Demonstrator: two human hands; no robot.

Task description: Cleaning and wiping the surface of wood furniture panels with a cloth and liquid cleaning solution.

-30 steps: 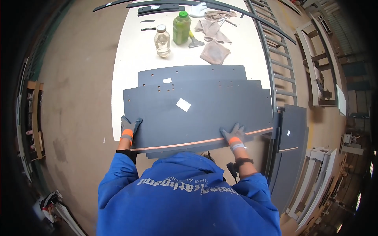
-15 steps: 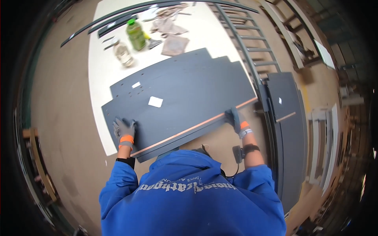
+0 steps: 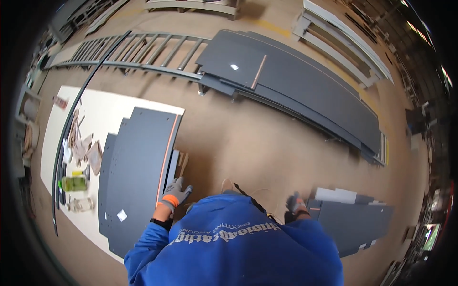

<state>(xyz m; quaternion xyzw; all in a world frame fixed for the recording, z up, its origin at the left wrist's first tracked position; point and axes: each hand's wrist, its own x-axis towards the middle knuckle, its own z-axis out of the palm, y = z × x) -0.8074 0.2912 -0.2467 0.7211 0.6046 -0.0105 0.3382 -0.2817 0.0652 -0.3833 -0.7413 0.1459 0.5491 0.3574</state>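
On the left side, head view: grey panels (image 3: 136,167) stacked on white table (image 3: 109,107); left hand (image 3: 176,193) beside their striped edge (image 3: 167,157), fingers loosely spread, contact unclear. Right hand (image 3: 296,204) blurred near lower-right boards (image 3: 353,224), grip can't tell. Broad panels likely handle best kept level, hands well apart. Count: one green bottle (image 3: 73,184), one clear bottle (image 3: 81,205), three panel piles, third pile (image 3: 296,78) on roller frame (image 3: 183,74)

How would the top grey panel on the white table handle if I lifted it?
The top grey panel is probably stiff, lying flat without visible sag. Its broad face suggests some weight, and that smooth surface might be slippery.
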